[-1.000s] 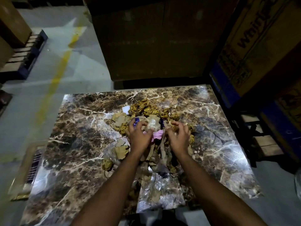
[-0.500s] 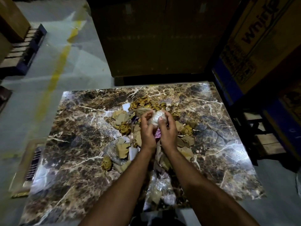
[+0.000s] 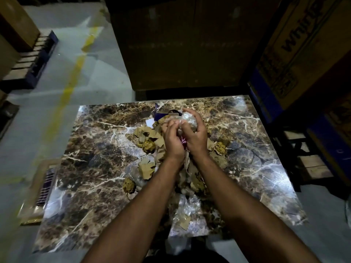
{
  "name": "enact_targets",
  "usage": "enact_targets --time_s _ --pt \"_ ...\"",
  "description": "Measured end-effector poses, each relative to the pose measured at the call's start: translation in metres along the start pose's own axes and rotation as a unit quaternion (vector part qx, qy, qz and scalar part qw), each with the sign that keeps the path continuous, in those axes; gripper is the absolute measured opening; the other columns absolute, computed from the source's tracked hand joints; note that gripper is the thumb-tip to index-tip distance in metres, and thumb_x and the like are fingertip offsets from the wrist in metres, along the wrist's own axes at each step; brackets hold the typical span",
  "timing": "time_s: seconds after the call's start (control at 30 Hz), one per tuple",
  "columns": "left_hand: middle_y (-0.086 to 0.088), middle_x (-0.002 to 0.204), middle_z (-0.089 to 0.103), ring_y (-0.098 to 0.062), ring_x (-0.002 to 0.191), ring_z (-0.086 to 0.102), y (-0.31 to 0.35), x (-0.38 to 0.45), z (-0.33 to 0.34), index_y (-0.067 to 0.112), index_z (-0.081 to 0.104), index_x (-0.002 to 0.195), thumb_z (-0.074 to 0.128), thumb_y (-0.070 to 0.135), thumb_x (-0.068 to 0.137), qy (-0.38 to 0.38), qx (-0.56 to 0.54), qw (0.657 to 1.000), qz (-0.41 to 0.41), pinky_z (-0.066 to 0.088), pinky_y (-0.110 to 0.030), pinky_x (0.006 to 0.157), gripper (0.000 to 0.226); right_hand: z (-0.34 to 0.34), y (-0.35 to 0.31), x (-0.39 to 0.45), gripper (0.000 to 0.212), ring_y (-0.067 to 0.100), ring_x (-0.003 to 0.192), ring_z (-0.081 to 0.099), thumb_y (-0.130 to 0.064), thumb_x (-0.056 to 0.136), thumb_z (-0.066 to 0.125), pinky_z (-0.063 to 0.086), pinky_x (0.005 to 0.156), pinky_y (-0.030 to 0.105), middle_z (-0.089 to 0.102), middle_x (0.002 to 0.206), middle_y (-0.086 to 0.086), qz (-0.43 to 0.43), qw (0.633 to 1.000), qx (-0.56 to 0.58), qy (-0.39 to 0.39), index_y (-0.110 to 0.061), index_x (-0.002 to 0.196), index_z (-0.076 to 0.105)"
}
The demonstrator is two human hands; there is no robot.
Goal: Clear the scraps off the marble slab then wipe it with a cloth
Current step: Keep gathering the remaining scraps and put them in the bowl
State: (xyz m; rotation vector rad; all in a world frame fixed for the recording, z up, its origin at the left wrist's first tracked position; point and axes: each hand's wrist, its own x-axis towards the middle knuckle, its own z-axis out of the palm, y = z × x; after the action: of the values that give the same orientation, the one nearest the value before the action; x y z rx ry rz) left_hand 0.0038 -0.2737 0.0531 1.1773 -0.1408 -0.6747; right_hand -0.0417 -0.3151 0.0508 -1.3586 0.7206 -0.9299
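A brown marble slab (image 3: 95,168) with white veins lies in front of me. Torn cardboard scraps (image 3: 147,168) and crumpled brown paper balls (image 3: 129,185) are heaped at its middle, with clear plastic wrap (image 3: 187,205) trailing to the near edge. Both hands are raised together above the heap's far side. My left hand (image 3: 172,141) and my right hand (image 3: 195,137) grip one wad of clear plastic and scraps (image 3: 188,119) between them, fingers curled round it. No cloth shows.
Large cardboard boxes (image 3: 182,44) stand just beyond the slab and at the right (image 3: 296,44). A wooden pallet (image 3: 32,59) lies on the floor at the far left beside a yellow floor line (image 3: 72,86). A flat tray-like object (image 3: 43,188) sits by the slab's left edge.
My hands came together from apart, gathered a plastic wad and lifted it away from me, above the heap's far side. The scraps beneath have shifted.
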Motion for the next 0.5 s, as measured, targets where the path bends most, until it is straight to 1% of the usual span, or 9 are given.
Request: enact_targets --time_s 0.07,0.1,0.17,0.23,0.3,0.33,0.4,0.47,0.5 --pt "-0.019 0.123 0.06 -0.017 0.098 0.066 -0.002 -0.006 -0.005 -0.001 0.048 0.14 0.041 0.019 0.106 -0.025 0.009 1.0 -0.011 0.058 -0.027 0.079 0.041 -0.001 0.002 -0.004 0.038 -0.002 0.095 0.067 -0.02 0.085 0.063 0.059 0.073 0.026 0.066 0.112 -0.031 0.008 1.0 -0.006 -0.001 -0.015 0.122 0.065" --pt "-0.017 0.12 0.062 -0.02 0.1 0.065 -0.004 -0.007 -0.008 0.002 0.05 0.141 0.037 0.018 0.107 -0.031 0.014 0.999 -0.019 0.058 -0.03 0.081 0.04 -0.002 0.004 -0.006 0.034 -0.002 0.093 0.067 -0.019 0.083 0.064 0.059 0.072 0.026 0.066 0.106 -0.034 0.006 1.0 -0.012 -0.004 -0.017 0.117 0.065" --pt "-0.014 0.112 0.064 -0.023 0.1 0.063 -0.007 -0.012 -0.014 0.005 0.056 0.136 0.036 0.021 0.107 -0.028 0.019 0.999 -0.03 0.057 -0.029 0.078 0.039 -0.003 0.007 -0.01 0.029 0.001 0.089 0.067 -0.021 0.078 0.069 0.059 0.072 0.029 0.069 0.099 -0.025 -0.002 1.0 -0.025 -0.013 -0.027 0.107 0.066" --pt "-0.012 0.111 0.065 -0.022 0.098 0.063 -0.012 -0.015 -0.02 0.01 0.063 0.122 0.037 0.024 0.107 -0.025 0.031 0.999 -0.036 0.056 -0.026 0.073 0.033 -0.004 0.009 -0.012 0.029 0.003 0.085 0.066 -0.03 0.069 0.071 0.059 0.071 0.03 0.069 0.093 -0.015 0.001 0.999 -0.032 -0.014 -0.035 0.097 0.066" --pt "-0.012 0.115 0.065 -0.022 0.099 0.064 -0.015 -0.017 -0.026 0.02 0.065 0.108 0.039 0.03 0.104 -0.038 0.058 0.997 -0.031 0.056 -0.027 0.072 0.028 -0.005 0.012 -0.012 0.029 0.003 0.081 0.066 -0.034 0.061 0.07 0.061 0.071 0.04 0.07 0.089 -0.015 0.025 0.999 -0.026 -0.012 -0.042 0.089 0.068" --pt "-0.014 0.119 0.065 -0.024 0.101 0.065 -0.016 -0.017 -0.029 0.023 0.066 0.106 0.04 0.033 0.102 -0.037 0.058 0.997 -0.034 0.056 -0.029 0.072 0.029 -0.007 0.014 -0.011 0.029 0.005 0.08 0.066 -0.033 0.059 0.071 0.061 0.072 0.045 0.07 0.087 -0.018 0.038 0.999 -0.024 -0.011 -0.046 0.085 0.068" --pt "-0.017 0.128 0.063 -0.025 0.103 0.069 -0.016 -0.017 -0.035 0.027 0.067 0.11 0.041 0.035 0.103 -0.033 0.026 0.998 -0.056 0.057 -0.031 0.071 0.027 -0.013 0.016 -0.008 0.029 0.01 0.081 0.067 -0.029 0.059 0.072 0.061 0.074 0.051 0.071 0.086 -0.02 0.052 0.998 -0.018 -0.014 -0.048 0.081 0.069" --pt "-0.016 0.131 0.063 -0.019 0.098 0.073 -0.016 -0.019 -0.041 0.029 0.061 0.123 0.041 0.034 0.105 -0.028 0.015 0.998 -0.058 0.058 -0.029 0.07 0.028 -0.018 0.014 -0.006 0.026 0.014 0.08 0.068 -0.032 0.058 0.074 0.062 0.071 0.049 0.071 0.085 -0.013 0.068 0.998 -0.004 -0.014 -0.044 0.081 0.069" --pt "-0.015 0.131 0.063 -0.018 0.099 0.073 -0.015 -0.02 -0.042 0.026 0.058 0.13 0.044 0.037 0.102 -0.025 0.021 0.998 -0.054 0.058 -0.028 0.07 0.033 -0.02 0.013 -0.005 0.027 0.016 0.08 0.068 -0.034 0.057 0.074 0.062 0.069 0.046 0.071 0.087 -0.009 0.074 0.997 0.002 -0.018 -0.04 0.082 0.069"
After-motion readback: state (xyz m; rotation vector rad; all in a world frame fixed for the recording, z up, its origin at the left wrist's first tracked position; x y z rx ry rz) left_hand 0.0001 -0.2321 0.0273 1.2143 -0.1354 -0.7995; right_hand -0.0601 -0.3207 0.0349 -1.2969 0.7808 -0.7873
